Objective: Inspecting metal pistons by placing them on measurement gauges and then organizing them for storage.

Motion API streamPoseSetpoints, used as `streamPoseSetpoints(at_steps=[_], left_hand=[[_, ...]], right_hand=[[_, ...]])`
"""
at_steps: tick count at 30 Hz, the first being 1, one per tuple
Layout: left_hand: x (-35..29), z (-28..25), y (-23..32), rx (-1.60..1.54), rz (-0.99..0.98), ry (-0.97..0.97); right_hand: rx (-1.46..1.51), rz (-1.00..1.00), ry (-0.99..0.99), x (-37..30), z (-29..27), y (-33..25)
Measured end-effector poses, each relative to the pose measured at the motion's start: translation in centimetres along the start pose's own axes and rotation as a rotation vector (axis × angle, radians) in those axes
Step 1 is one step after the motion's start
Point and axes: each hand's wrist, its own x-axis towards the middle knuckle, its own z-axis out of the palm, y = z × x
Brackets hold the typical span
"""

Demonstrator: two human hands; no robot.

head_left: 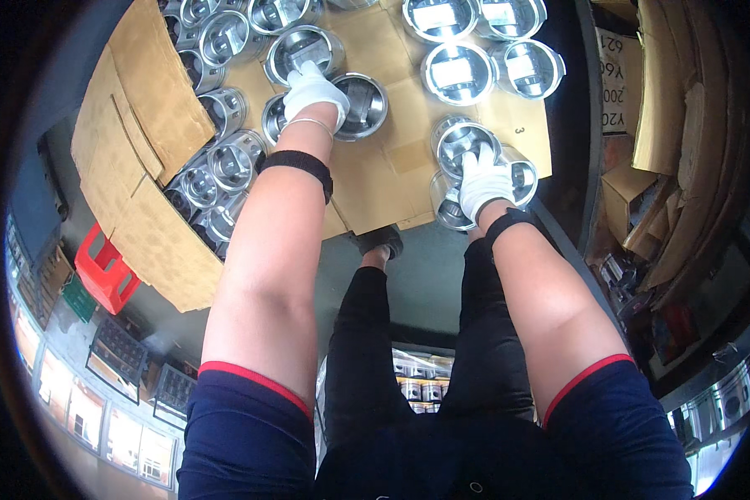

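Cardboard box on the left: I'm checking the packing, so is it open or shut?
Open: its brown flaps spread outward on the left, and metal pistons show inside.

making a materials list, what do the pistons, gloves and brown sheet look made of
Pistons: metal, perhaps aluminium, smooth and shiny, with bright glints. Gloves: probably thin fabric, plain white, following the fingers closely. Brown sheet: likely cardboard, dull, with creases.

Both arms (275, 225) outstretched — fingers (486, 155) forward

Gloved left hand (315, 95) and right hand (485, 183) touch metal pistons (295, 47).
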Motion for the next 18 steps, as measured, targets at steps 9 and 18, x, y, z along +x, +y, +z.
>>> streamPoseSetpoints(at_steps=[9,18], left_hand=[[-7.7,0.9,-4.4,-0.093,0.108,-0.057],[-29.1,-1.5,-19.4,-0.508,0.068,-0.257]], right_hand=[[-0.039,-0.044,0.122,-0.3,1.1,0.3],[0.148,-0.141,0.2,-7.6,0.9,2.8]])
